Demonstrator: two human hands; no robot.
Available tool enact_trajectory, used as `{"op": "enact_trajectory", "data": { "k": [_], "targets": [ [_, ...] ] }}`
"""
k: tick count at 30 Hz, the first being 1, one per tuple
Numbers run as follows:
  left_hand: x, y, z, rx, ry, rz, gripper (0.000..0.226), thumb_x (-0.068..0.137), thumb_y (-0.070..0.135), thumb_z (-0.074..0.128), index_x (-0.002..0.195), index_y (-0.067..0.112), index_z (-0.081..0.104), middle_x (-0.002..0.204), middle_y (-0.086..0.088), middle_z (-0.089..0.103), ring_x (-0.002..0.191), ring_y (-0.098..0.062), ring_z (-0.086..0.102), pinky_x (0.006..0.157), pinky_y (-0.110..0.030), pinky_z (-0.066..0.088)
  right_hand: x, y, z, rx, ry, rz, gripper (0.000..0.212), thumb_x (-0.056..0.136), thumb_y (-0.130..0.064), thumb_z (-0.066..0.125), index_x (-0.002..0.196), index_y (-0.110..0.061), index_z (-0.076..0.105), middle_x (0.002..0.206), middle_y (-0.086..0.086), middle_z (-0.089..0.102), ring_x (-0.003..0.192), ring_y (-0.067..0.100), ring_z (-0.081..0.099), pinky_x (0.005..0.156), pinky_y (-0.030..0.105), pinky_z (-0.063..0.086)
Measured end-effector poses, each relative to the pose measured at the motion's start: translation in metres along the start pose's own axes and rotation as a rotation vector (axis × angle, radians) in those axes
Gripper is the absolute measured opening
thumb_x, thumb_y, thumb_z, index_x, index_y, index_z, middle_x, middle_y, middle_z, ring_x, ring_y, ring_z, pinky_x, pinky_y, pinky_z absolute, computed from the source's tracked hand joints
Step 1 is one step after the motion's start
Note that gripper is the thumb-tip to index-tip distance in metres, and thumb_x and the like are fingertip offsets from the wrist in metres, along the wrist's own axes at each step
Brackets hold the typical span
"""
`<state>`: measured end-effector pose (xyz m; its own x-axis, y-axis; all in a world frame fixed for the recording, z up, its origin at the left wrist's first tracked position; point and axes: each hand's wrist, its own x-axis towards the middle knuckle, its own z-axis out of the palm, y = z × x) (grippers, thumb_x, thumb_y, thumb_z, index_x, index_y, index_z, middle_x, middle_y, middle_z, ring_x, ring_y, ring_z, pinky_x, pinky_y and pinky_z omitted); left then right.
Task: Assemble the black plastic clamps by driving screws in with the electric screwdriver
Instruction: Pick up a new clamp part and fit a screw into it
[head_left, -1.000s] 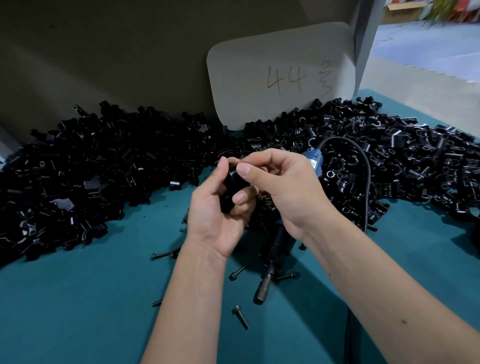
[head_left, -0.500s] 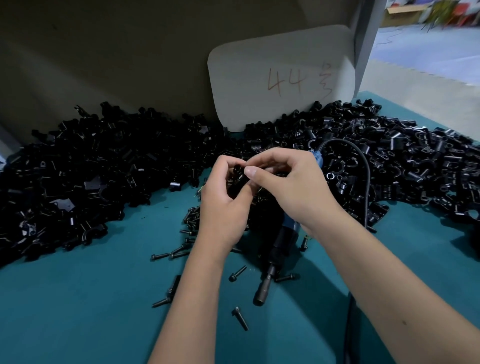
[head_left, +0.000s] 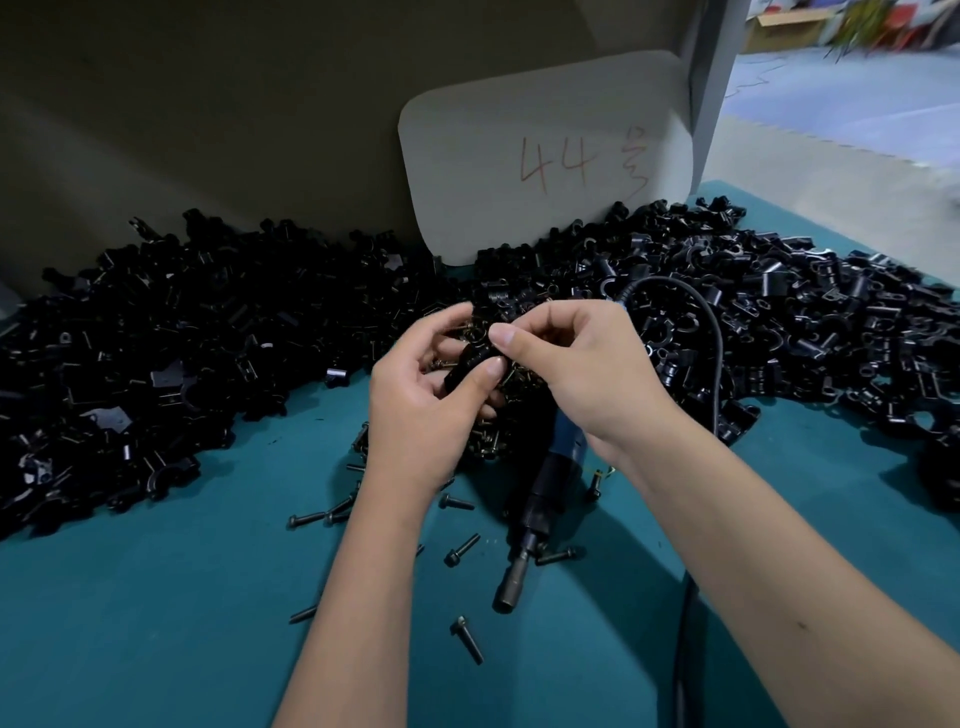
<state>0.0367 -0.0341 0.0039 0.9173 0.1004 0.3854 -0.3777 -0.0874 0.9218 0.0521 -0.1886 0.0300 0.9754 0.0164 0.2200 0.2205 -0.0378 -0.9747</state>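
Both hands meet above the teal table: the left hand cradles one black clamp, thumb pressed on it, while the right hand pinches its far end between thumb and forefinger. The clamp is small, glossy and dark. Just beneath lies one electric screwdriver, tip pointing near. About ten loose screws scatter around it. A heap of clamps, too many to count, stretches across the far side.

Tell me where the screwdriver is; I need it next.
The screwdriver lies on the teal table, centre of the head view, beneath the right hand, tip toward the person among loose screws.
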Motion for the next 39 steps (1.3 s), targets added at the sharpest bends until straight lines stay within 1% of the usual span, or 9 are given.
{"op": "enact_trajectory", "data": {
  "k": [4, 9, 11, 16, 19, 23, 28, 36, 39],
  "targets": [
    [0.002, -0.003, -0.003, -0.052, 0.008, -0.01, 0.017, 0.087, 0.01, 0.079, 0.102, 0.014, 0.073, 0.093, 0.001, 0.074, 0.067, -0.022, 0.074, 0.063, -0.029, 0.06, 0.001, 0.003, 0.001, -0.006, 0.018, 0.014, 0.016, 0.091, -0.02, 0.081, 0.079, -0.009, 0.077, 0.07, 0.0, 0.067, 0.066, 0.006, 0.058, 0.064, 0.018, 0.051],
    [0.002, -0.003, -0.003, -0.098, 0.029, -0.015, 0.015, 0.087, 0.015, 0.077, 0.102, 0.015, 0.074, 0.093, -0.003, 0.076, 0.066, -0.022, 0.073, 0.062, -0.029, 0.059, -0.002, -0.001, 0.005, -0.019, -0.034, -0.044, 0.005, 0.094, -0.007, 0.075, 0.092, -0.011, 0.078, 0.082, 0.002, 0.076, 0.074, 0.005, 0.068, 0.071, 0.017, 0.053],
    [0.002, -0.002, -0.005, -0.113, 0.057, 0.006, 0.018, 0.087, 0.013, 0.078, 0.104, 0.014, 0.073, 0.097, -0.006, 0.076, 0.072, -0.025, 0.075, 0.068, -0.032, 0.061, -0.003, -0.007, 0.006, -0.014, -0.099, -0.079, 0.006, 0.097, -0.004, 0.069, 0.096, -0.006, 0.075, 0.078, -0.002, 0.073, 0.067, 0.001, 0.066, 0.064, 0.013, 0.052],
    [0.001, 0.001, -0.006, -0.161, 0.038, -0.027, 0.017, 0.089, 0.013, 0.076, 0.103, 0.022, 0.077, 0.096, -0.006, 0.077, 0.068, -0.023, 0.074, 0.062, -0.028, 0.058, -0.003, -0.014, 0.004, -0.273, -0.084, -0.137, 0.032, 0.103, -0.036, 0.063, 0.078, -0.015, 0.066, 0.066, -0.003, 0.057, 0.06, 0.002, 0.048, 0.061, 0.02, 0.042],
    [0.0, 0.001, -0.002, -0.149, 0.009, -0.033, 0.019, 0.087, 0.016, 0.077, 0.099, 0.031, 0.08, 0.091, -0.001, 0.078, 0.066, -0.019, 0.072, 0.059, -0.026, 0.057, -0.004, -0.012, 0.003, -0.379, -0.106, -0.137, 0.04, 0.107, -0.034, 0.054, 0.071, -0.017, 0.053, 0.06, -0.011, 0.046, 0.056, 0.003, 0.042, 0.057, 0.016, 0.034],
    [0.001, -0.002, -0.003, -0.187, 0.031, -0.107, 0.022, 0.086, 0.016, 0.08, 0.107, 0.013, 0.077, 0.093, -0.007, 0.078, 0.063, -0.021, 0.072, 0.057, -0.025, 0.056, -0.003, -0.011, -0.003, -0.424, -0.2, -0.223, 0.021, 0.107, -0.021, 0.056, 0.087, -0.012, 0.057, 0.071, -0.002, 0.05, 0.067, 0.01, 0.043, 0.064, 0.025, 0.039],
    [0.0, 0.002, -0.003, -0.317, 0.033, -0.203, 0.034, 0.077, 0.022, 0.081, 0.108, 0.009, 0.075, 0.088, -0.006, 0.078, 0.06, -0.019, 0.07, 0.056, -0.022, 0.055, -0.001, -0.014, -0.011, -0.305, -0.223, -0.284, 0.002, 0.098, -0.006, 0.066, 0.097, -0.007, 0.066, 0.084, 0.007, 0.064, 0.077, 0.019, 0.055, 0.074, 0.03, 0.047],
    [-0.002, 0.005, 0.002, -0.299, -0.038, -0.22, 0.033, 0.075, 0.023, 0.079, 0.105, 0.008, 0.076, 0.089, -0.008, 0.076, 0.061, -0.02, 0.07, 0.054, -0.023, 0.054, -0.002, -0.015, -0.005, -0.577, -0.182, -0.231, 0.047, 0.11, -0.032, 0.046, 0.077, 0.0, 0.056, 0.084, 0.016, 0.054, 0.078, 0.019, 0.049, 0.077, 0.04, 0.042],
    [-0.003, 0.006, 0.004, -0.295, -0.041, -0.224, 0.038, 0.075, 0.023, 0.079, 0.109, 0.005, 0.075, 0.092, -0.012, 0.076, 0.061, -0.022, 0.071, 0.054, -0.023, 0.054, -0.002, -0.013, -0.006, -0.582, -0.113, -0.241, 0.054, 0.109, -0.039, 0.044, 0.066, -0.007, 0.049, 0.076, 0.008, 0.049, 0.069, 0.017, 0.048, 0.071, 0.044, 0.043]
  ]
}}
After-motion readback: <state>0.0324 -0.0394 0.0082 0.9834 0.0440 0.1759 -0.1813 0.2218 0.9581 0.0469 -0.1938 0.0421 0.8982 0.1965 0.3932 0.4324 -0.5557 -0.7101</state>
